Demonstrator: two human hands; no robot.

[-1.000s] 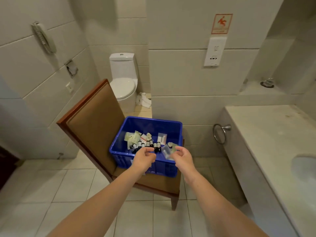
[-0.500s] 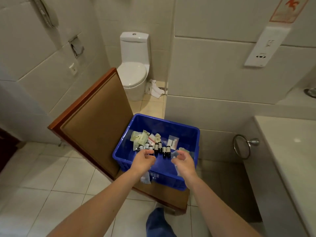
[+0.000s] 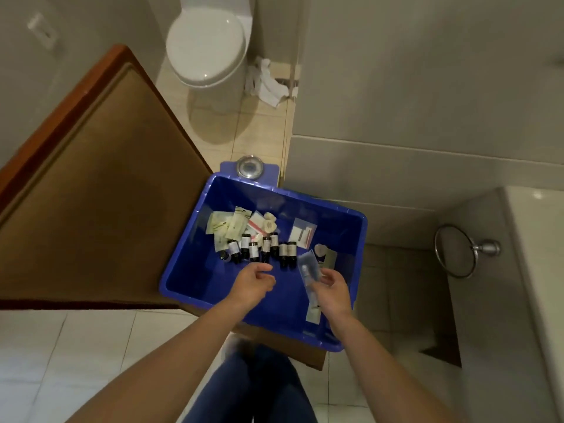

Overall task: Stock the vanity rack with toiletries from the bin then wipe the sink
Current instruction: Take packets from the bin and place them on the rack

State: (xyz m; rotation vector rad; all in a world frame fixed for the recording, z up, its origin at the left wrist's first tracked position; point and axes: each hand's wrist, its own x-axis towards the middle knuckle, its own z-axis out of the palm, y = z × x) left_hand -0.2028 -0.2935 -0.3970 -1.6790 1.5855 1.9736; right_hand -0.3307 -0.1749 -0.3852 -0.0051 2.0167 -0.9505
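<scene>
At frame centre I saw the left hand loosely curled and empty over the blue bin, just below the small dark bottles. Further right, the right hand pinched a clear sachet above the bin's lower-right corner.

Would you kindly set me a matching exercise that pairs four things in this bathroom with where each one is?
Things:
1. packet
2. bottles
3. cloth
4. towel ring

Places:
A. on the floor by the toilet
B. in the right hand
C. on the vanity side
D. lying in the bin

Pairs: 1-B; 2-D; 3-A; 4-C
</scene>
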